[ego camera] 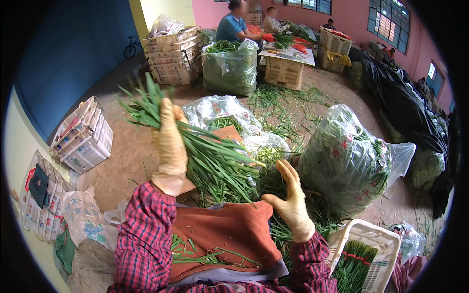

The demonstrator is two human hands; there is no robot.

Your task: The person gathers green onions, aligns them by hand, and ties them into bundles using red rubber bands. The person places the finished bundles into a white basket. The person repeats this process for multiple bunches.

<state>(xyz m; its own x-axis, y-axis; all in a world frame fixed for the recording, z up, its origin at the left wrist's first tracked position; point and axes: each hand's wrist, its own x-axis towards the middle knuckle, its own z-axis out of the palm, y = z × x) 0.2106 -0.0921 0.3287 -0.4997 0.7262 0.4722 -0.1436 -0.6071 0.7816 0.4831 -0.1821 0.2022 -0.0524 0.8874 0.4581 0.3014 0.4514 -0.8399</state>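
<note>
My left hand, in a pale rubber glove, grips a bundle of long green leafy stalks, probably garlic chives. The leaves fan out down to the right, and some stick up beyond the fist. My right hand, gloved alike, is empty with thumb and fingers spread, to the right of the bundle's loose ends. Below both hands a rust-red cloth covers my lap, with cut leaf scraps on it. Behind the bundle shows part of a brown board, partly hidden by the leaves.
A full plastic bag of greens stands at right, above a plastic crate with a red-banded bunch. Stacked crates stand left. Trimmings litter the floor. Farther back, a person in red gloves handles greens at a white-topped crate.
</note>
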